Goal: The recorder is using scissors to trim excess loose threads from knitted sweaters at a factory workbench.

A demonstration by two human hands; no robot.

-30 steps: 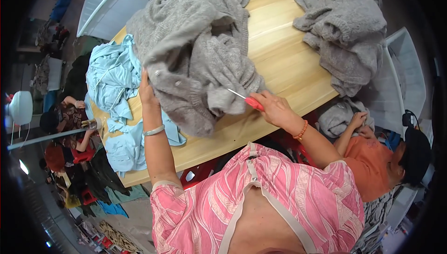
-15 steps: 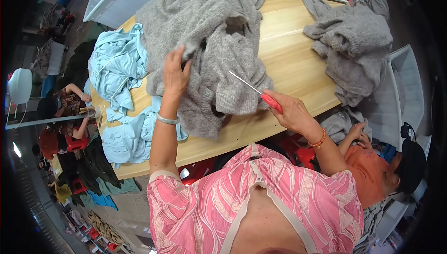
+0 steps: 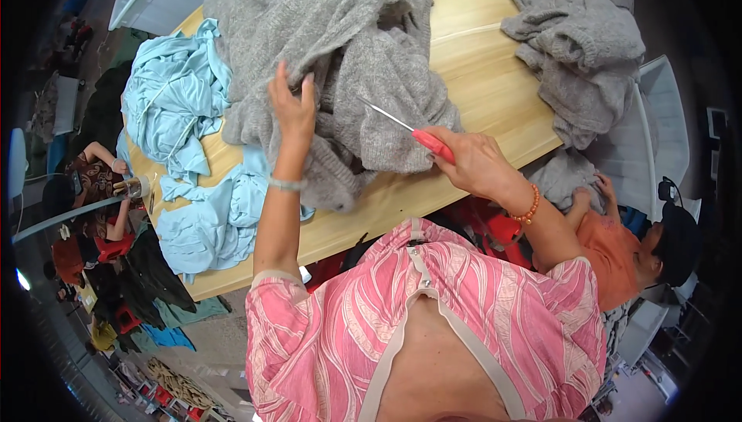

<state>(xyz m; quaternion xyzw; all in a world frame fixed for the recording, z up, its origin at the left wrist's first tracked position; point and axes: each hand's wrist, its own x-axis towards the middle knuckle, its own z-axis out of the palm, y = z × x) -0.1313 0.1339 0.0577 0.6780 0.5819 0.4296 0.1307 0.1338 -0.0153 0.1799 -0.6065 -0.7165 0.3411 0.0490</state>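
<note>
A large heap of grey knitwear (image 3: pixel 301 20) lies in front of me on the wooden table. My left hand (image 3: pixel 294 117) is at the heap's near left part, with thumb and fingers spread and nothing visible between them. My right hand (image 3: pixel 479 163) grips the red handle of a tool with a thin metal shaft (image 3: pixel 393 118); whether it is an awl or a hook I cannot tell. Its shaft points up and left over a bunched ribbed part of the knitwear (image 3: pixel 394 97). Folds hide the lower layers.
Light blue garments (image 3: pixel 174 90) are piled on the table's left. More grey knitwear (image 3: pixel 583 51) is heaped at the right edge. White bins (image 3: pixel 661 128) stand beside the table. A co-worker in orange (image 3: pixel 614 256) handles grey fabric at the right; another person sits at the far left.
My left hand has come off the fabric fold, its fingers spreading. The tool in my right hand has shifted slightly up and left. The whole view has shifted a little.
</note>
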